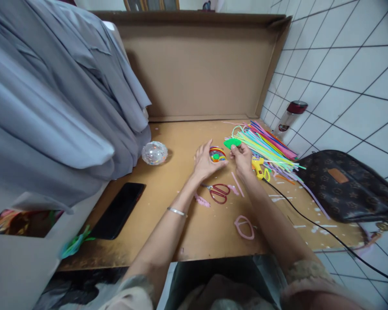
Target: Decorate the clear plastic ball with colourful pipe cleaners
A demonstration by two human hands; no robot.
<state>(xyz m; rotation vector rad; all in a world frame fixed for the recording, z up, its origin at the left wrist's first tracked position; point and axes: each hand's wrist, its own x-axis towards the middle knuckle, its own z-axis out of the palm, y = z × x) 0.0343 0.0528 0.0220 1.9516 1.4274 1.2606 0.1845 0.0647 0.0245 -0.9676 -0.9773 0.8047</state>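
My left hand (205,161) curls its thumb and fingers round a round, multicoloured striped thing (217,154) with a green middle; its exact kind is unclear. Just to the right, my right hand (242,158) pinches a flat, bright green leaf-shaped piece (232,143) by its lower edge. Below the hands lie red-handled scissors (219,193), their blades partly behind my left wrist. Short pink fuzzy scraps (201,200) and a thin pink strip (237,184) are scattered around them. Closer to me rests a pink pipe cleaner loop (244,227).
Many coloured pipe cleaners (268,144) lie at the right, beside a yellow glue gun (260,168) with a black cord. A brown bag (352,185), a bottle (289,118), a clear ball (154,153) and a black phone (119,211) surround the work area. Cardboard (197,69) stands behind.
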